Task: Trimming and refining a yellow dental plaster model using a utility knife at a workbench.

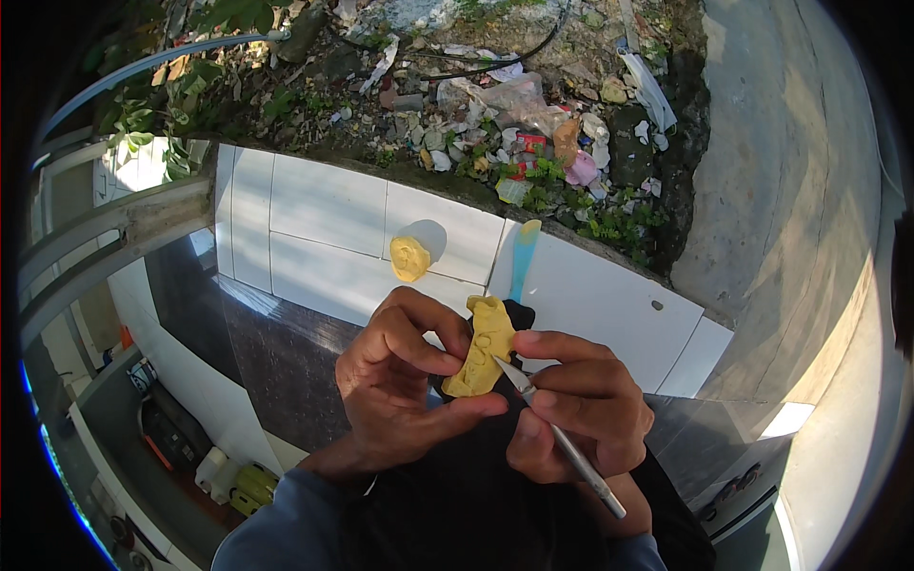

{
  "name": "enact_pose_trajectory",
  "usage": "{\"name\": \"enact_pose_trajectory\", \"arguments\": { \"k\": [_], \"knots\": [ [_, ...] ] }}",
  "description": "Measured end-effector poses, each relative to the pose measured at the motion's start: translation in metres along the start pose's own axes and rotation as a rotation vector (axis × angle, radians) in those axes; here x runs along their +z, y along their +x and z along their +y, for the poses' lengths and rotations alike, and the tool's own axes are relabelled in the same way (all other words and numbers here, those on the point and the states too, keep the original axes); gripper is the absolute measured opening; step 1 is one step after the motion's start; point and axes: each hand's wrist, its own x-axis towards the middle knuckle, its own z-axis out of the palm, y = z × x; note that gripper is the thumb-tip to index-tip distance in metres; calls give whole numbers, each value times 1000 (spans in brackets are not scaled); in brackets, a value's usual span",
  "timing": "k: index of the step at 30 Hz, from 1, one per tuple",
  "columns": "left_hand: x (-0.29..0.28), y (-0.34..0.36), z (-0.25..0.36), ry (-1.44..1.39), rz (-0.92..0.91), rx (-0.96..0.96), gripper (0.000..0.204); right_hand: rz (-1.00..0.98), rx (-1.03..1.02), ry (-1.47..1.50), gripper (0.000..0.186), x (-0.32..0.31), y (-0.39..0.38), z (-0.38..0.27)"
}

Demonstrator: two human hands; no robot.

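Observation:
My left hand (395, 381) pinches a lumpy yellow plaster-like cast (486, 344) between thumb and fingers. Rounded bumps and grooves mark the face of this cast. A metal-handled craft knife (581, 461) lies in my right hand (588, 404), gripped like a pen. Its pointed blade tip meets the lower right part of the cast, and a right fingertip is close to the cast's right edge. Beyond my hands, a smaller rounded yellow lump (409, 259) rests on the white tiles. To its right lies a light blue spatula (525, 257) with yellow residue on its tip.
A white tiled ledge (328, 205) runs across in front of me. Past it is ground with rubble, litter (533, 143) and small plants. A concrete strip (762, 190) stands at right, a metal railing (114, 228) at left. Lower left, a shelf holds bottles (217, 476).

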Motion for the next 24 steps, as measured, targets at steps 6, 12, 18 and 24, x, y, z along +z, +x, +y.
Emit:
{"name": "enact_pose_trajectory", "arguments": {
  "k": [6, 12, 18, 24],
  "knots": [
    [1, 2, 1, -8, -13, 2, 40, -19, -8, -10, 24, -4, 0, -2],
    [-2, 0, -1, -8, -8, -17, 39, 24, 77, -24, 29, -8, 3, -1],
    [-1, 0, 2, -22, -21, -19, 39, -88, -10, -281, 44, -8, 6, -4],
    [0, -1, -1, -31, -12, -11, 39, -182, -77, -398, 9, -8, 6, -2]
  ]
}}
